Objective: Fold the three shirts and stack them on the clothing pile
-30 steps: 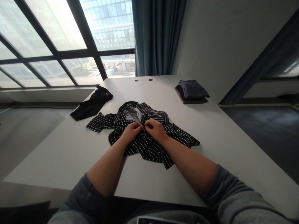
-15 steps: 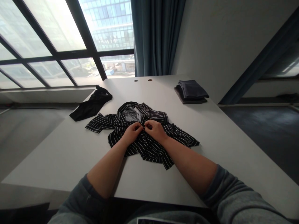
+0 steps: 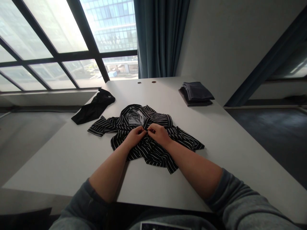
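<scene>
A black shirt with white stripes lies crumpled on the white table, its collar opening toward the far side and its sleeves spread to both sides. Just below the collar, my left hand pinches the front edge of the cloth. Close beside it, my right hand is also closed on the shirt front, fingertips almost touching those of the left. Any button between the fingertips is too small to make out.
A black folded garment lies at the table's left edge. Toward the back right sits a stack of dark folded clothes. Two round cable holes are near the far edge, before a blue curtain and a window.
Both hands stay at the shirt front; the right fingertips have shifted very slightly left, closer to the left ones. The shirt lies practically as before.
</scene>
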The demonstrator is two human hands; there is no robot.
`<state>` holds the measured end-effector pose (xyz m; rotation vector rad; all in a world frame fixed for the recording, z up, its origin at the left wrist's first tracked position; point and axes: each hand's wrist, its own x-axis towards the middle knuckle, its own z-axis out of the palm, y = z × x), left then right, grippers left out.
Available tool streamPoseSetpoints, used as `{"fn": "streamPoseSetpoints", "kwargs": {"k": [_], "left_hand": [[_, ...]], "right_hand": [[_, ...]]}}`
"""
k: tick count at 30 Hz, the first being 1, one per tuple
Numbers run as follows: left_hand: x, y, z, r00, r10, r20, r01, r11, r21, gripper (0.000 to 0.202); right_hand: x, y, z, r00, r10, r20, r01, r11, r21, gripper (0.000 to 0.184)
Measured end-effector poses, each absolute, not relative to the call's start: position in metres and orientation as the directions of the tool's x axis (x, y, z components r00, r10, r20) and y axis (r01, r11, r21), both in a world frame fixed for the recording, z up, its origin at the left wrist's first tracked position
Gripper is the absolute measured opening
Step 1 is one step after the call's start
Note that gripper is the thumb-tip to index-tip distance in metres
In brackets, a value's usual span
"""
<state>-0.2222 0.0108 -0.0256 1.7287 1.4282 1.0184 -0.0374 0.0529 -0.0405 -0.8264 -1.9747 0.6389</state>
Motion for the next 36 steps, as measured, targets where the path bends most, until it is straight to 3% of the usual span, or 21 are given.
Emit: {"fn": "streamPoseSetpoints", "kwargs": {"k": [7,16,24,29,32,36], "left_hand": [[-0.223,0.011,-0.028,0.043,0.983,0.178,0.577,-0.17,0.799,0.024],[-0.218,0.006,-0.027,0.027,0.978,0.208,0.718,-0.164,0.677,0.02],[-0.218,0.011,-0.032,-0.078,0.974,0.211,0.567,-0.131,0.813,0.017],[-0.224,0.016,-0.038,-0.246,0.945,0.217,0.483,-0.074,0.873,0.041],[-0.229,0.016,-0.037,-0.281,0.906,0.316,0.598,-0.092,0.796,0.052],[-0.235,0.016,-0.034,-0.247,0.868,0.43,0.778,-0.087,0.623,0.027]], "right_hand": [[-0.039,0.054,-0.041,-0.43,0.732,0.528,0.301,0.668,-0.681,0.017],[-0.039,0.053,-0.04,-0.433,0.792,0.431,0.286,0.574,-0.767,0.009],[-0.041,0.054,-0.041,-0.414,0.787,0.457,0.259,0.583,-0.77,0.01],[-0.039,0.051,-0.036,-0.41,0.767,0.493,0.174,0.597,-0.783,0.009],[-0.038,0.049,-0.033,-0.431,0.753,0.497,0.151,0.604,-0.783,0.009],[-0.038,0.05,-0.034,-0.479,0.733,0.483,0.147,0.61,-0.779,0.007]]}}
